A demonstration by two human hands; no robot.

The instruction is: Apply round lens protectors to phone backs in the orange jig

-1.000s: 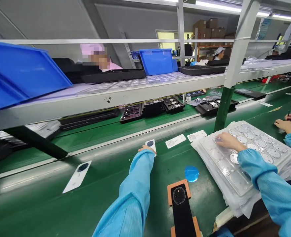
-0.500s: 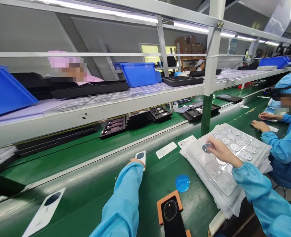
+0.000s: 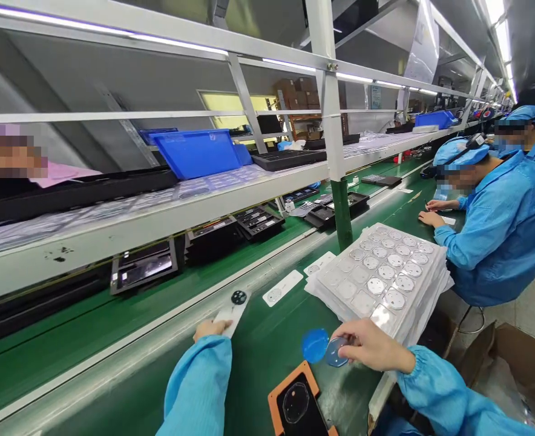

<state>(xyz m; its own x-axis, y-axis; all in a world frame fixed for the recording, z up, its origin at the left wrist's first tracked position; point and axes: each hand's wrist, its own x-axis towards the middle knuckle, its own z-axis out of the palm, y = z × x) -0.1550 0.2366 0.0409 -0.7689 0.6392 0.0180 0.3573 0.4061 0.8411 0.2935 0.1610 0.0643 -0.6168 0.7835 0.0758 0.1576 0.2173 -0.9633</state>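
My left hand (image 3: 212, 329) pinches the near end of a white card (image 3: 232, 312), which carries a black round lens cover with holes (image 3: 239, 297) at its far end. Between the thumb and fingers of my right hand (image 3: 370, 346) is a translucent bluish round film (image 3: 337, 352). It is just right of a bright blue round film (image 3: 315, 345) on the green bench. Nearer to me, an orange fixture (image 3: 274, 399) holds a black phone back panel (image 3: 300, 409) with a round outline. Right of centre, a clear plastic tray (image 3: 347, 289) with round pieces tops a stack.
Two white cards (image 3: 282, 288) lie by the metal strip (image 3: 186, 327). A green-and-white post (image 3: 340, 212) rises behind the tray stack. A shelf (image 3: 113, 233) with blue bins (image 3: 199, 154) runs along the back. A co-worker in blue (image 3: 498, 212) sits at right.
My right hand has come away from over the tray towards me, carrying the round film beside the blue one. The left-hand card has tilted. The view has turned right.
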